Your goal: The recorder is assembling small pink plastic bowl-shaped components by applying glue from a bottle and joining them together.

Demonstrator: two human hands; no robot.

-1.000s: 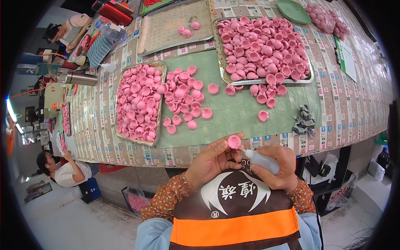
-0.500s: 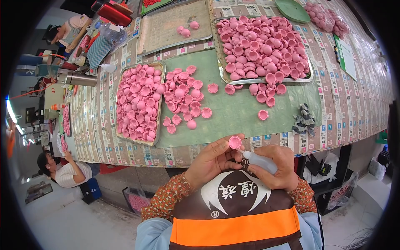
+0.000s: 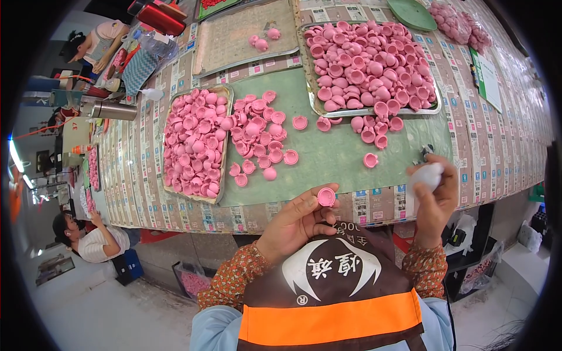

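Between the thumb and fingers of my left hand (image 3: 295, 222) is a pink half-shell (image 3: 326, 197), its hollow side facing up, just off the table's front edge. My right hand (image 3: 436, 196) grips a white squeeze bottle (image 3: 428, 175) over the table's right front, beside a dark crumpled cloth (image 3: 425, 153) that the hand and bottle partly cover. One loose pink half-shell (image 3: 370, 160) lies on the green mat between the hands and the far tray. A loose pile of pink half-shells (image 3: 257, 134) spreads across the mat's left side.
A heaped tray of pink pieces (image 3: 196, 146) stands at left, and a larger heaped tray (image 3: 374, 70) at back right. Behind them lies a tray (image 3: 234, 44) with a few joined pieces. A steel flask (image 3: 114, 111) rests at left. Two other people sit further left.
My right hand has moved the squeeze bottle away from the half-shell, to the right and forward, over to the cloth. My left hand keeps the half-shell near the same place.
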